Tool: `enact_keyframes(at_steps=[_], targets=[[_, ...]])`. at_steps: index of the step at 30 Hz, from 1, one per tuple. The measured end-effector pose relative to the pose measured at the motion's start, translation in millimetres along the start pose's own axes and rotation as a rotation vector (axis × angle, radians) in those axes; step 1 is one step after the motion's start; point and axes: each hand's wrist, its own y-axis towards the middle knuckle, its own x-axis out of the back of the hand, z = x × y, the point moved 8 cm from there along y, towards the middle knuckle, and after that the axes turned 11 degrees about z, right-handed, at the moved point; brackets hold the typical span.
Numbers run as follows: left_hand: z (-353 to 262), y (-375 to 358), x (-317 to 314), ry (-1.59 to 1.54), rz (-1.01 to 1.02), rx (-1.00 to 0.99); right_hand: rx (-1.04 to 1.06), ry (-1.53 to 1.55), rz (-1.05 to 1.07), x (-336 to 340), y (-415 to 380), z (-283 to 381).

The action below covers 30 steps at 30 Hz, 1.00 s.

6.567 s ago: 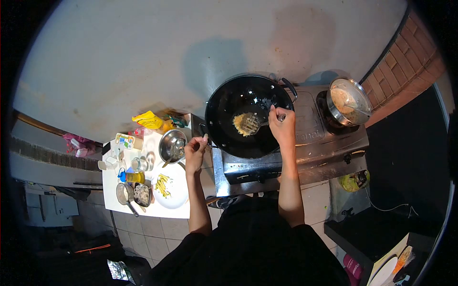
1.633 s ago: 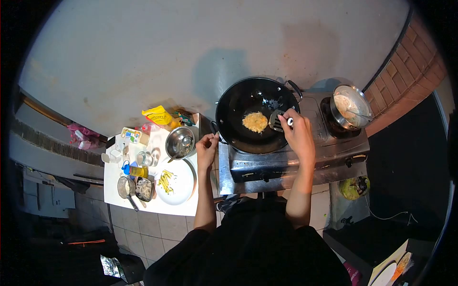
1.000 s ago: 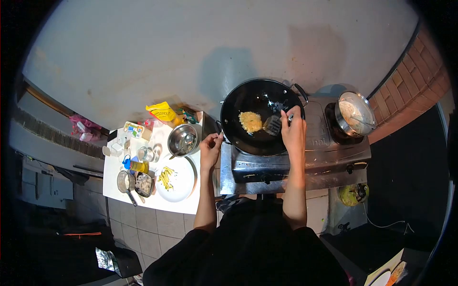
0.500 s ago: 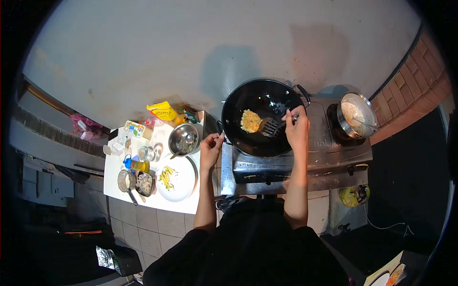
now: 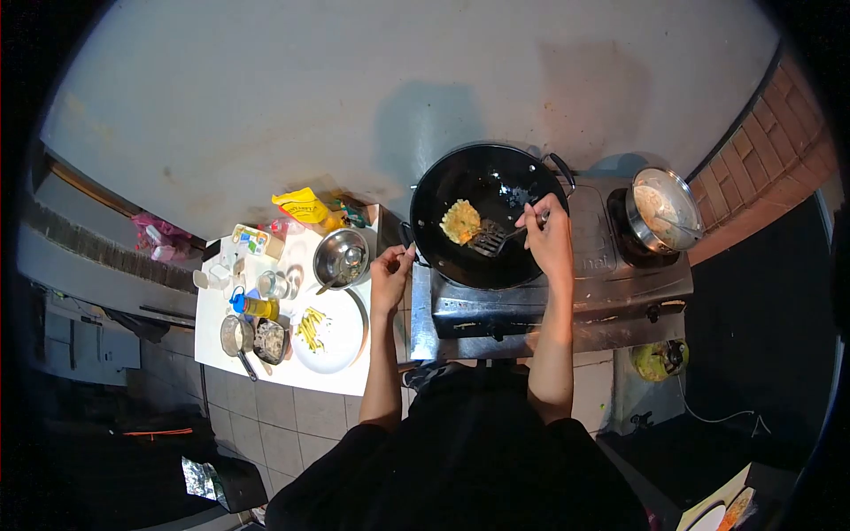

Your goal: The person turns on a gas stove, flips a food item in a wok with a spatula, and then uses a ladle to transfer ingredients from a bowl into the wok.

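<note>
A black wok [image 5: 469, 270] sits on the stove with a round golden patty [image 5: 459, 223], egg-like and lumpy, left of its middle. My right hand [image 5: 551, 234] is closed around the handle of a slotted spatula [image 5: 489, 241]. The spatula's head lies against the patty's lower right edge, partly under it as far as I can see. At the wok's left rim, my left hand [image 5: 390, 270] pinches the wok's side handle [image 5: 406, 235] between thumb and fingers.
Right of the wok, a steel pot [image 5: 664, 212] of pale mixture stands on the stove [image 5: 567, 320]. On the white table at left are a steel bowl [image 5: 342, 259], a plate [image 5: 341, 350] with green strips, an oil bottle [image 5: 258, 307] and a yellow bag [image 5: 301, 205].
The spatula has shifted slightly left and down, closer against the patty. The patty has moved a little left and looks smoother and more tilted. My left hand stays at the rim.
</note>
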Motion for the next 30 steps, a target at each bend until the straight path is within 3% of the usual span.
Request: enact_keyframes(at_steps=[2, 8, 10, 13, 19, 30], targets=[[0, 1, 0, 0.005, 0.005, -0.011, 0.011, 0.013, -0.057, 3, -1, -3], [-14, -5, -4, 0.031, -0.005, -0.016, -0.114, 0.086, 0.081, -5, -3, 0], [-16, -4, -3, 0.061, -0.014, -0.023, 0.027, 0.012, -0.1, 3, -3, 6], [-11, -4, -4, 0.001, 0.002, -0.014, -0.021, 0.033, 0.004, -4, -2, 4], [-15, -5, -6, 0.018, -0.04, -0.083, -0.049, 0.064, -0.062, -2, -5, -2], [-13, -10, -9, 0.014, -0.008, -0.033, -0.023, 0.169, -0.084, -4, -6, -14]])
